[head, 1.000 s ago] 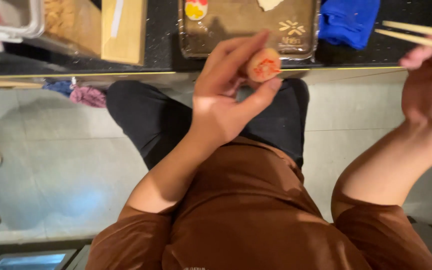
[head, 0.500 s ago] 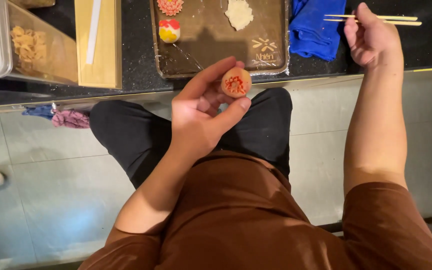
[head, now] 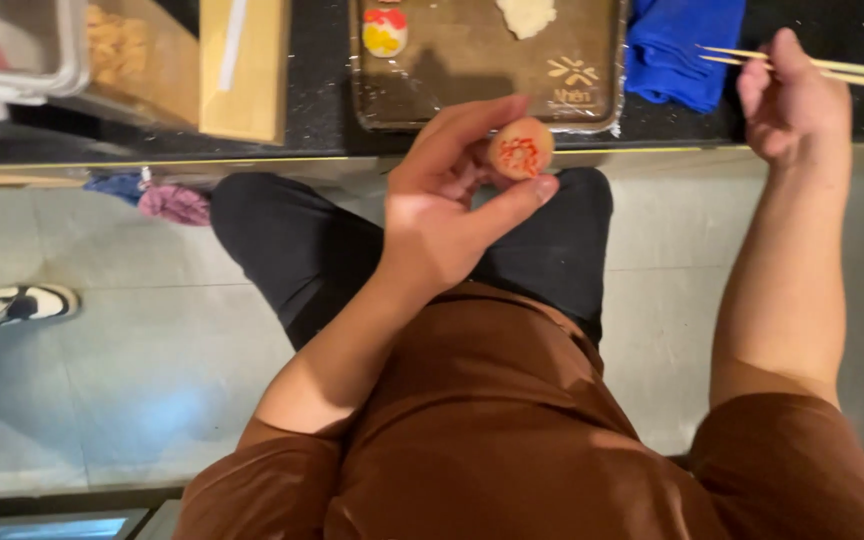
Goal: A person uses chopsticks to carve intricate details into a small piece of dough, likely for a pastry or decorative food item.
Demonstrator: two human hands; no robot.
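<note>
My left hand (head: 452,205) holds up a small round tan sweet (head: 519,148) with a red flower-like pattern on its face, pinched between thumb and fingers just in front of the counter edge. My right hand (head: 790,98) rests on the dark counter at the right and grips a pair of thin wooden sticks (head: 832,70) that point to the right. A brown tray (head: 472,80) lies on the counter beyond the sweet, carrying a red, white and yellow sweet (head: 385,32) and a pale lump of dough (head: 526,14).
A blue cloth (head: 682,45) lies between the tray and my right hand. A wooden box (head: 242,65) and a clear container (head: 12,50) stand at the left. Another person's shoes (head: 17,303) show on the tiled floor.
The view has shifted a little, so the counter sits lower in frame. My left hand still holds the patterned sweet. My right hand with the sticks has settled on the counter by the blue cloth.
</note>
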